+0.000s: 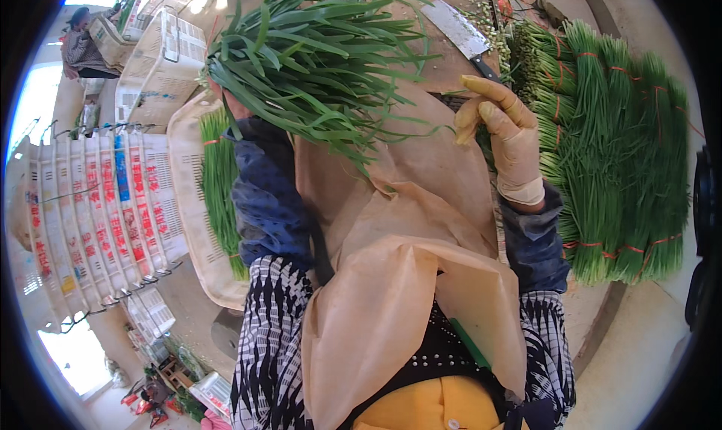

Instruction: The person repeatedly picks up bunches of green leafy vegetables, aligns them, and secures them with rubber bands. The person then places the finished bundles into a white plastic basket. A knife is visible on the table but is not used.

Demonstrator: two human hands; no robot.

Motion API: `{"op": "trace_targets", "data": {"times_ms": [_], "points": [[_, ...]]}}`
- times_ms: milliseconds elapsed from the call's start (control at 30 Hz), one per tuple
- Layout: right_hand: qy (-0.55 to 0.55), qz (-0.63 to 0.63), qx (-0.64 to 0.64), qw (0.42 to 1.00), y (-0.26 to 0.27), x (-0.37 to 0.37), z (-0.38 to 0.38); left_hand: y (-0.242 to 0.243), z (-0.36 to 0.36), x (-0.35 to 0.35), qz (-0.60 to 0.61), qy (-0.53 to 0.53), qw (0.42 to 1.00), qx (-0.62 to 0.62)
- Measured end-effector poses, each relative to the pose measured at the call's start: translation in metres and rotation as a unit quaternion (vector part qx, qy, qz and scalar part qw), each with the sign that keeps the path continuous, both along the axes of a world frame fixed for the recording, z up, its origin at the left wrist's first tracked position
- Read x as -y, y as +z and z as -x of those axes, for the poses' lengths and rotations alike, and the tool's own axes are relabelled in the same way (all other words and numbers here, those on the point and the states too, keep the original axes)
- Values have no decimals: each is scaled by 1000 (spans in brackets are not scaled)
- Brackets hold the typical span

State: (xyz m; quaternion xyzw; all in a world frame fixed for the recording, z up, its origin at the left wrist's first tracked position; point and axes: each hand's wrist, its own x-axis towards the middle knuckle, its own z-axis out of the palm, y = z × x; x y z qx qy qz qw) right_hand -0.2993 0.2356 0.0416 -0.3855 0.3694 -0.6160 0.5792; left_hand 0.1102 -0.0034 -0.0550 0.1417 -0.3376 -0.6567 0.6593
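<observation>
My left hand (pixel 227 99), mostly hidden behind leaves, grips a loose bunch of garlic chives (pixel 316 58) by its stem end. The long flat leaves fan out to the right above my lap. My right hand (pixel 507 120) wears a pale, stained rubber glove and is raised to the right of the leaf tips. Its fingers are partly bent and apart, and I see nothing between them. Just above it a broad-bladed kitchen knife (pixel 458 31) lies on a wooden board (pixel 395 41), its black handle pointing towards the glove. A tan apron (pixel 406 221) covers my lap.
Chive bundles (pixel 603 148) bound with red ties are piled on the right. Cut stem bits (pixel 479 13) litter the board's edge. At left, a white plastic crate (pixel 194 249) holds more tied bundles, beside stacked crates (pixel 101 204) bearing red writing. Another person (pixel 90 46) sits at upper left.
</observation>
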Motion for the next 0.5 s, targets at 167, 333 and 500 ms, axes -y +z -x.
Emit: {"op": "trace_targets", "data": {"times_ms": [167, 333, 500], "points": [[-49, 5, -37, 998, -4, 0, 3, 24, 27, -9, -2, 87, 996, 3], [-196, 102, -103, 970, 29, 14, 13, 64, 87, -40, 1, 216, 976, -33], [-131, 230, -269, 926, 74, 25, 5, 94, 139, -58, -5, 203, 979, -1]]}}
